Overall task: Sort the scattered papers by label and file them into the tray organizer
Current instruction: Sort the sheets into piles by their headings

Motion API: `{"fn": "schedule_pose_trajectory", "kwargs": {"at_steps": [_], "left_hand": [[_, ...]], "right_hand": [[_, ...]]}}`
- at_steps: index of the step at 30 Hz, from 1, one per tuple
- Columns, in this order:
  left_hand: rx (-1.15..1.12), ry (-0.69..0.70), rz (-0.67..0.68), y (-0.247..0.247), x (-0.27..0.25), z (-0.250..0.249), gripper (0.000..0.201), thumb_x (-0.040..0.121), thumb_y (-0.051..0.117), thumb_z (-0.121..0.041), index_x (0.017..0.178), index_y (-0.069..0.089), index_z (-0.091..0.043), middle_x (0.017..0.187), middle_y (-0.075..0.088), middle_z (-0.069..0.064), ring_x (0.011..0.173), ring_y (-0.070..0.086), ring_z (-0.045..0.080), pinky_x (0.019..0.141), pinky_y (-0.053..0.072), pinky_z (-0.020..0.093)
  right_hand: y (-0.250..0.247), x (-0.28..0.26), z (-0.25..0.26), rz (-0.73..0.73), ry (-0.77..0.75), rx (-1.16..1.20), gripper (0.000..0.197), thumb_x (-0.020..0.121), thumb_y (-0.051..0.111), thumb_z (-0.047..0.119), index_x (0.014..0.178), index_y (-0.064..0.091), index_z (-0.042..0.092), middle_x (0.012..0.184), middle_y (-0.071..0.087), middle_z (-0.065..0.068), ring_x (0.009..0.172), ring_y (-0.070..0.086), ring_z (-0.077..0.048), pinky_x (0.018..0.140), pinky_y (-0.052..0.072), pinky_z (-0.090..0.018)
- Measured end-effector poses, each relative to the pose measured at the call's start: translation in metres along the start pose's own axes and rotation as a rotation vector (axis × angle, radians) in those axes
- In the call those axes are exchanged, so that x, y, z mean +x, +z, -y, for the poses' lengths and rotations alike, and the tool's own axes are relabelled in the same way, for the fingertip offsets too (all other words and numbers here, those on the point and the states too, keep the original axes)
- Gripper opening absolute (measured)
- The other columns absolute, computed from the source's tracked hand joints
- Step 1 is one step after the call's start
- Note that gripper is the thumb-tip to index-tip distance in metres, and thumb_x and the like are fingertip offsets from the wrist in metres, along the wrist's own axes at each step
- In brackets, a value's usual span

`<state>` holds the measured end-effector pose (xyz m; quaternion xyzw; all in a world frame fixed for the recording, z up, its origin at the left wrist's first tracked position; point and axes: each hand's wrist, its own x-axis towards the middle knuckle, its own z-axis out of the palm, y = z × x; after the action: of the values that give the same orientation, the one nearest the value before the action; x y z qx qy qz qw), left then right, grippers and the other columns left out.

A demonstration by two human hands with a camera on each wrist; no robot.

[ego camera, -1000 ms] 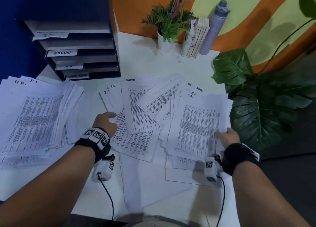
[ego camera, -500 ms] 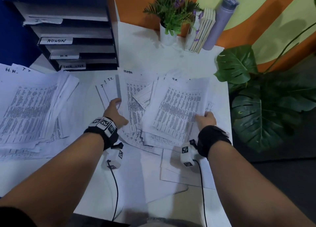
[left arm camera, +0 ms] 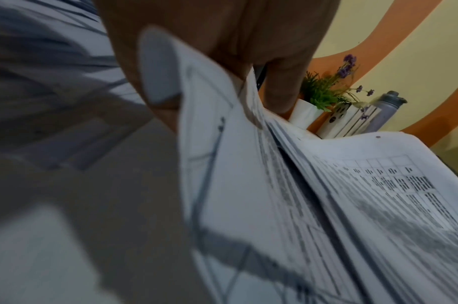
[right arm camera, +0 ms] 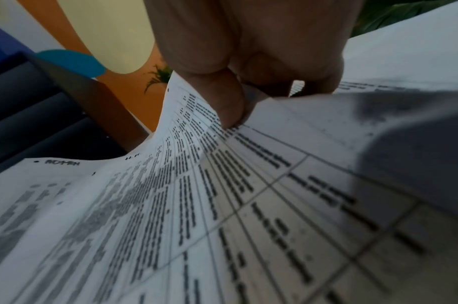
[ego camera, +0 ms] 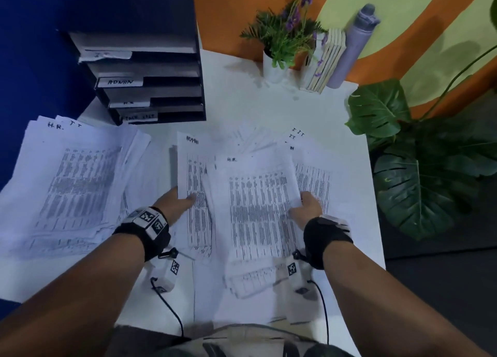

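Printed sheets lie gathered in a loose bundle at the middle of the white table, topped by a page marked H.R. My left hand grips the bundle's left edge at the page marked ADMIN, thumb on top; the left wrist view shows sheets curling up against the palm. My right hand pinches the right edge of the stack, thumb on the print. A second pile, marked H.R. and IT, lies at the left. The black tray organizer stands at the back left with labelled shelves.
A potted lavender plant, a few books and a grey bottle stand along the orange wall at the back. A large-leaved plant overhangs the table's right edge. More sheets lie under my wrists near the front.
Both hands have drawn the spread-out middle papers inward into one bundle. The left hand went from resting on the sheets to gripping their left edge; the right closed in from the right.
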<state>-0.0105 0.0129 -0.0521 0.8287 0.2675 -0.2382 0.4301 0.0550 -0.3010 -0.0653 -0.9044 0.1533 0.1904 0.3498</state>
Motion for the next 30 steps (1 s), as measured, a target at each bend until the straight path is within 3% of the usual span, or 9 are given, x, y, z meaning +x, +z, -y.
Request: {"fn": "schedule_pose_trajectory", "kwargs": {"at_steps": [2, 7, 11, 14, 17, 20, 23, 26, 30], "left_hand": [[0.028, 0.008, -0.010, -0.002, -0.004, 0.007, 0.062, 0.098, 0.044, -0.046, 0.149, 0.029, -0.015, 0.150, 0.038, 0.008, 0.136, 0.038, 0.027, 0.112, 0.031, 0.035], [0.061, 0.015, -0.055, -0.014, -0.008, 0.021, 0.047, 0.097, 0.052, -0.028, 0.139, 0.044, -0.008, 0.135, 0.054, 0.013, 0.120, 0.053, 0.030, 0.101, 0.041, 0.032], [-0.021, 0.028, -0.051, -0.026, -0.014, 0.031, 0.070, 0.090, 0.052, -0.056, 0.145, 0.039, -0.013, 0.142, 0.049, 0.007, 0.128, 0.048, 0.029, 0.107, 0.038, 0.038], [0.074, 0.073, -0.069, -0.029, -0.017, 0.036, 0.062, 0.088, 0.067, -0.034, 0.140, 0.043, -0.011, 0.136, 0.054, 0.009, 0.124, 0.052, 0.029, 0.102, 0.041, 0.035], [0.094, 0.078, -0.110, -0.032, -0.019, 0.038, 0.055, 0.090, 0.065, -0.020, 0.139, 0.044, -0.009, 0.135, 0.055, 0.012, 0.122, 0.053, 0.030, 0.099, 0.041, 0.034], [0.081, 0.088, -0.119, -0.031, -0.022, 0.039, 0.052, 0.092, 0.062, -0.016, 0.140, 0.044, -0.008, 0.135, 0.055, 0.013, 0.122, 0.052, 0.031, 0.099, 0.041, 0.034], [0.027, 0.105, -0.170, -0.033, -0.024, 0.037, 0.051, 0.093, 0.060, -0.013, 0.141, 0.042, -0.010, 0.133, 0.056, 0.013, 0.120, 0.054, 0.030, 0.101, 0.041, 0.035], [-0.061, 0.119, -0.214, -0.043, -0.024, 0.035, 0.051, 0.094, 0.057, -0.011, 0.142, 0.040, -0.013, 0.132, 0.056, 0.009, 0.118, 0.054, 0.029, 0.102, 0.041, 0.036], [-0.103, 0.097, -0.209, -0.060, -0.019, 0.043, 0.051, 0.093, 0.058, -0.012, 0.142, 0.041, -0.012, 0.132, 0.057, 0.012, 0.116, 0.055, 0.030, 0.103, 0.042, 0.042]], "right_hand": [[0.014, -0.014, 0.005, 0.036, -0.013, 0.011, 0.029, 0.085, 0.057, 0.002, 0.109, 0.049, 0.015, 0.088, 0.055, -0.006, 0.072, 0.052, -0.019, 0.054, 0.042, -0.024], [0.041, -0.041, 0.021, -0.089, -0.043, 0.230, 0.025, 0.087, 0.054, 0.001, 0.112, 0.053, 0.006, 0.092, 0.058, -0.011, 0.078, 0.054, -0.021, 0.054, 0.040, -0.021], [0.056, -0.061, 0.035, 0.061, -0.118, 0.414, 0.028, 0.090, 0.059, 0.006, 0.118, 0.057, 0.010, 0.107, 0.065, -0.006, 0.096, 0.062, -0.021, 0.086, 0.053, -0.031], [0.059, -0.059, 0.041, 0.001, -0.093, 0.381, 0.030, 0.094, 0.056, 0.013, 0.123, 0.059, 0.016, 0.112, 0.067, -0.004, 0.091, 0.063, -0.019, 0.083, 0.052, -0.029], [0.037, -0.044, 0.028, -0.269, 0.091, 0.101, 0.037, 0.091, 0.056, 0.017, 0.128, 0.059, 0.019, 0.129, 0.057, -0.010, 0.101, 0.060, -0.027, 0.088, 0.049, -0.030], [0.011, -0.038, 0.009, -0.282, 0.355, -0.019, 0.052, 0.088, 0.056, 0.018, 0.139, 0.042, 0.019, 0.139, 0.039, -0.016, 0.124, 0.043, -0.036, 0.103, 0.039, -0.043], [0.009, -0.028, 0.004, -0.250, 0.445, 0.076, 0.067, 0.086, 0.060, 0.020, 0.145, 0.028, 0.017, 0.137, 0.038, -0.018, 0.118, 0.048, -0.038, 0.098, 0.044, -0.045], [0.009, -0.017, 0.014, -0.187, 0.394, 0.238, 0.068, 0.090, 0.058, 0.015, 0.147, 0.024, 0.008, 0.118, 0.054, -0.016, 0.098, 0.058, -0.030, 0.075, 0.049, -0.033], [0.008, -0.009, 0.035, -0.061, 0.242, 0.148, 0.062, 0.093, 0.056, 0.014, 0.147, 0.029, 0.002, 0.138, 0.049, -0.012, 0.121, 0.052, -0.029, 0.091, 0.042, -0.030]]}}
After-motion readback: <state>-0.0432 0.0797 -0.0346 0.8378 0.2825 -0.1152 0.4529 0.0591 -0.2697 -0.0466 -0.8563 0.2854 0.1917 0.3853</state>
